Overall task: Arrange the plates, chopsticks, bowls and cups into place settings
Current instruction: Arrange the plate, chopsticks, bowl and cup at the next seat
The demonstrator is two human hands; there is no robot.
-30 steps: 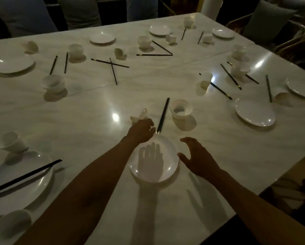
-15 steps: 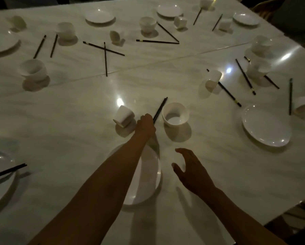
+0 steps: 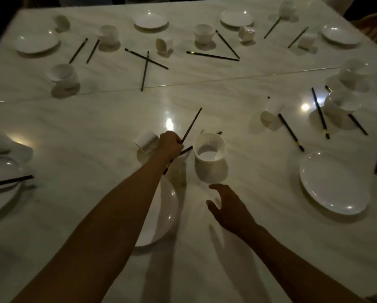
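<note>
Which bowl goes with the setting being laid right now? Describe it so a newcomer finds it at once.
Start at the near edge of the white marble table, at the plate partly under the left arm. Just beyond it, right of the left hand gripping a chopstick, stands the bowl. Unlike the tipped cup beside it, it is upright.

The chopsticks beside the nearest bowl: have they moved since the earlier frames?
Yes. The left hand now grips one chopstick, its tip swung left, away from the bowl; the other chopstick lies flat beside it.

A pale marble table (image 3: 237, 248) fills nearly everything, a seam (image 3: 226, 80) crossing it side to side. Lamp glints (image 3: 169, 123) sit near the table's middle. Darkness lies beyond its far edge.
</note>
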